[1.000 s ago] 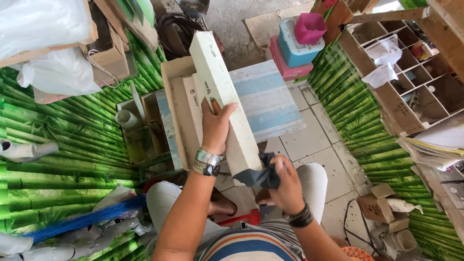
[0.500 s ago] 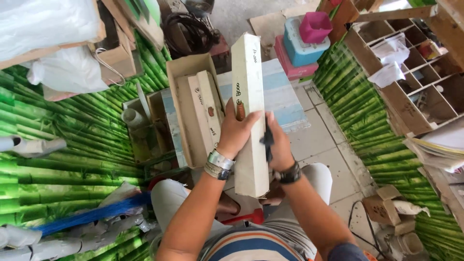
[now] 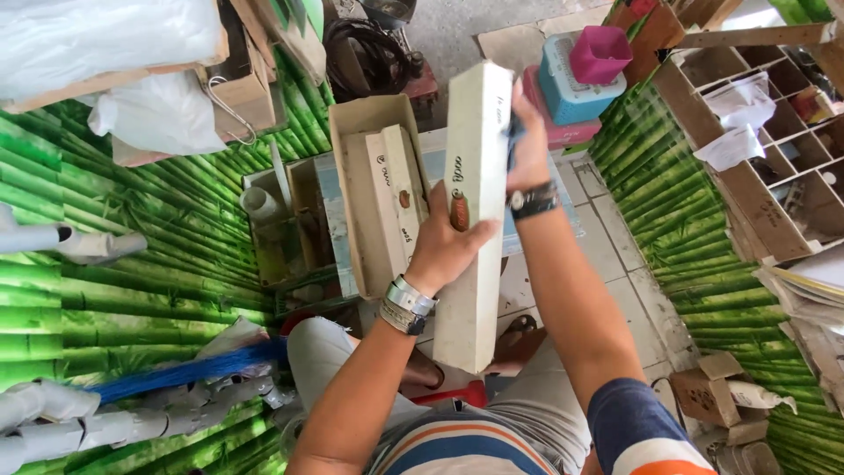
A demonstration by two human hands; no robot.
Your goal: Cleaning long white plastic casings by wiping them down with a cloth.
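Green bamboo-print sheeting (image 3: 132, 264) covers both sides of the scene, tiled floor (image 3: 615, 237) between. Wooden shelf unit (image 3: 774, 141) with compartments at right, holding white bags. Open cardboard box (image 3: 374, 189) ahead on the floor, with long cream boxes lying inside it. Held up over the lap: a long cream box (image 3: 475, 211), narrow, roughly upright in the view, far end up near the blue basket (image 3: 571, 84) with a pink pot (image 3: 600, 53) on top. Left hand (image 3: 444, 251) grips the box around its middle from the left side, fingers (image 3: 479, 230) curled over the front face, thumb (image 3: 437, 207) lying on the near side; metal watch on that wrist. Right hand (image 3: 527, 145) is on the upper right edge of the box, pressing a dark cloth (image 3: 513, 132) against it; fingers mostly hidden behind the box and cloth, can't tell how far they spread. Dark watch on right wrist. Grey pipes (image 3: 61, 242) at left, blue brush (image 3: 176, 374) lower left, small carton (image 3: 703, 396) lower right.
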